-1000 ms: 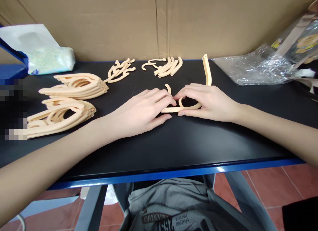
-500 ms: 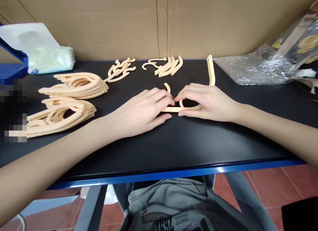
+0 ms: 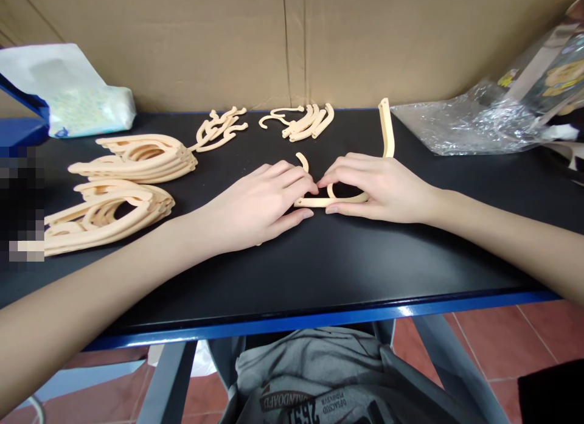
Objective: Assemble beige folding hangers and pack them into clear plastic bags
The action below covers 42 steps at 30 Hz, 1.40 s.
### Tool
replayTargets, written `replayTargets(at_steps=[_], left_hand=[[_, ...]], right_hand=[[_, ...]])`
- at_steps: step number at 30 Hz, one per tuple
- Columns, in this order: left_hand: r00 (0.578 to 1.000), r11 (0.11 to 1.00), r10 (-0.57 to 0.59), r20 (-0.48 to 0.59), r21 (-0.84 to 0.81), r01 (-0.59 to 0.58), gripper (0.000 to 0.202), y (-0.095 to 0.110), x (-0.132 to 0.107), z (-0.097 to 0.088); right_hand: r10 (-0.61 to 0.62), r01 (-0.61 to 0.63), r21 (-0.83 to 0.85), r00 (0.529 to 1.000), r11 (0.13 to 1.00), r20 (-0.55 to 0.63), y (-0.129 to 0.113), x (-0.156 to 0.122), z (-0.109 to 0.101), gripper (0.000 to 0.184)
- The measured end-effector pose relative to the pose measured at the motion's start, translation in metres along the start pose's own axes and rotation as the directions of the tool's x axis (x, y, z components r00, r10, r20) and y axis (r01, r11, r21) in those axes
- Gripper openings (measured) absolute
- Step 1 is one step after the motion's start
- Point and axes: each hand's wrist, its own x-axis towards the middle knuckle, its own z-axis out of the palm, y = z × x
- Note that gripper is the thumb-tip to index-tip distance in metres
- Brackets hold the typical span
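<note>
A beige plastic folding clothes hanger [image 3: 312, 202] lies low over the black table between my hands. My right hand [image 3: 376, 184] is closed around its curved right part, thumb on the near side, fingers over the top. One straight hanger arm [image 3: 387, 129] sticks up behind that hand. My left hand [image 3: 278, 196] is bent over the other end, fingertips meeting my right fingertips. A curved hook [image 3: 302, 162] shows beyond the left fingers. What lies under the left palm is mostly hidden.
Two stacks of beige hangers, an upper stack [image 3: 137, 156] and a lower stack [image 3: 109, 214], lie at left. Loose hook pieces [image 3: 221, 129] and curved arm pieces [image 3: 310, 121] are at the back. A clear plastic bag [image 3: 474, 120] sits right, a wipes pack [image 3: 91, 111] left. Cardboard [image 3: 205, 47] stands behind.
The hook beyond my left fingers has shifted slightly to the left. A small beige tip now shows below my left hand. Both hands stay almost in place on the hanger.
</note>
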Motion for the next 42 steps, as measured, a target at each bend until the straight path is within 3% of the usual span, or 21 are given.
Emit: replayTargets(at_steps=[42], left_hand=[[0.999, 0.999, 0.037, -0.01, 0.018, -0.037, 0.031, -0.0043, 0.0001, 0.0012]], right_hand=[[-0.032, 0.032, -0.004, 0.999, 0.999, 0.005, 0.0004, 0.0001, -0.0004, 0.034]])
